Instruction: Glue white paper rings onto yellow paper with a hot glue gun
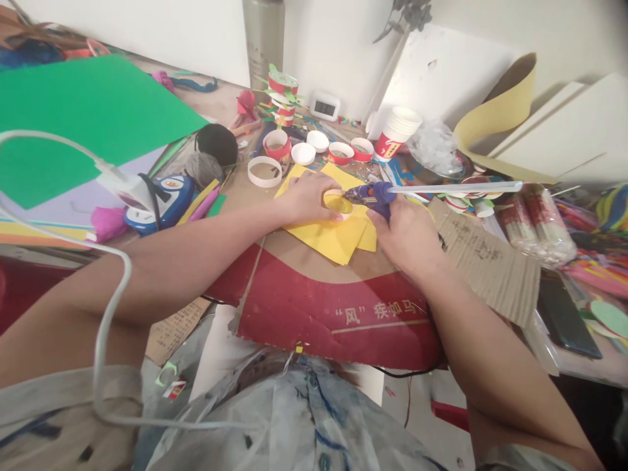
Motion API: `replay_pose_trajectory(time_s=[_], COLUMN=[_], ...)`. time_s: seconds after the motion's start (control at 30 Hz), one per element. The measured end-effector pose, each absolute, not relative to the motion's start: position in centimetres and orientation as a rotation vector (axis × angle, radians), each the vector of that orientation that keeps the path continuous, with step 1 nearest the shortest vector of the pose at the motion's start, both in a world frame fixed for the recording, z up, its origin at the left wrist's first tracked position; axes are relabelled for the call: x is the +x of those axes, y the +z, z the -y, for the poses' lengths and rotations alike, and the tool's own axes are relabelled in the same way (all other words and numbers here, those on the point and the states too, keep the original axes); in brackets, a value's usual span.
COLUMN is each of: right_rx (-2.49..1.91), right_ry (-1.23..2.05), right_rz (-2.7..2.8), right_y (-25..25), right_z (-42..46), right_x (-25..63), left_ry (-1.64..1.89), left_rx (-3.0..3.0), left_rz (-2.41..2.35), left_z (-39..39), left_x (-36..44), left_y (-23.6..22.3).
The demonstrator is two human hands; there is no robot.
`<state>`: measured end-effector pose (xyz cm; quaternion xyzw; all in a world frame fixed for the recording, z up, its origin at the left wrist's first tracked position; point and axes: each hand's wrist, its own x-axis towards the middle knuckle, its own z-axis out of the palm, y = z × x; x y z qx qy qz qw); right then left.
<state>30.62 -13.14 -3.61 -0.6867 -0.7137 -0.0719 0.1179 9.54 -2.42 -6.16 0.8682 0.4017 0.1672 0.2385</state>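
My left hand [314,196] is closed around a small round paper cup piece [337,203], yellow inside with a pale rim. In my right hand [405,232] is a blue glue gun [370,194], its nozzle pointing left at the rim of the cup piece. A long translucent glue stick [456,188] sticks out of the gun's back to the right. Yellow paper sheets [328,241] lie under both hands on a brown and red cardboard [338,307]. Fingers of my left hand hide part of the cup piece.
Several cut cup rings [265,171] stand behind the hands, near stacked paper cups [396,131]. Green paper [88,124] and a white cable [118,288] are at left. Corrugated cardboard [490,261] and a black phone [566,314] lie right.
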Motion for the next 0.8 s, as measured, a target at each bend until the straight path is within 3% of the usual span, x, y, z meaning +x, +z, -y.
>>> replay_pose_trajectory(time_s=[0.8], right_rx=[-1.925], right_ry=[-0.166], right_rz=[2.107], right_y=[-4.2], right_z=[12.4], right_x=[30.3], left_ry=[0.578], left_rx=[2.266], left_rz=[-1.151], left_z=[2.8], left_x=[9.5], left_y=[-6.2])
